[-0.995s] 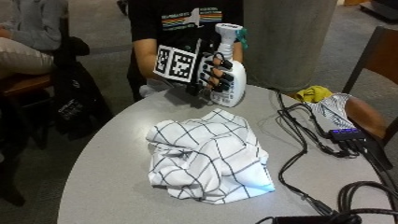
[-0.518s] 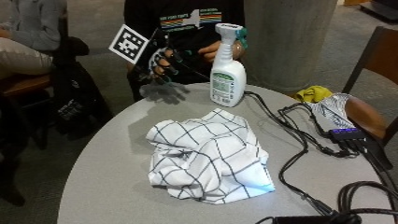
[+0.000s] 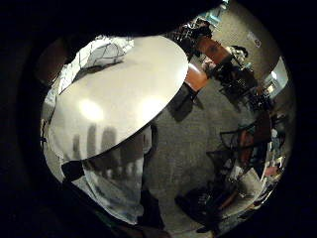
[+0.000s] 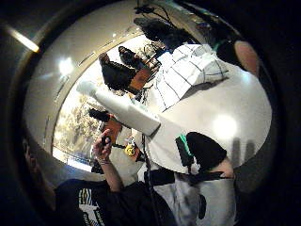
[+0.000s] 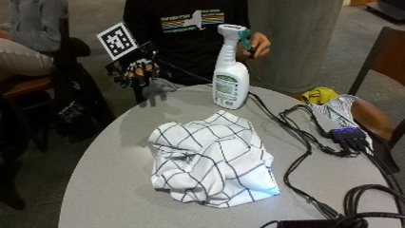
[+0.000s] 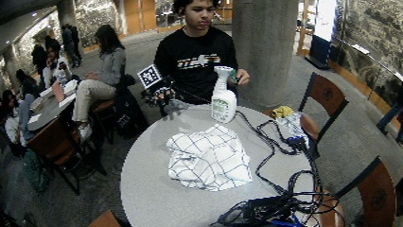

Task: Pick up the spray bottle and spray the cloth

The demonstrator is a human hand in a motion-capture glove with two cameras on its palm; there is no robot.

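Gloved right hand (image 5: 140,76) hangs off table edge (image 5: 114,128), fingers relaxed, apart, holding nothing. Spray bottle (image 5: 230,71) stands upright beyond crumpled cloth (image 5: 212,164), bare hand (image 5: 258,46) at trigger. Risk: careless reach tips bottle, or snags cables (image 5: 297,142) nearby.

No words can be made out. The spray bottle (image 5: 230,83) standing on the counter (image 5: 107,180) carries a green and white label too small to read. The person's black shirt (image 5: 190,28) bears an illegible striped print.
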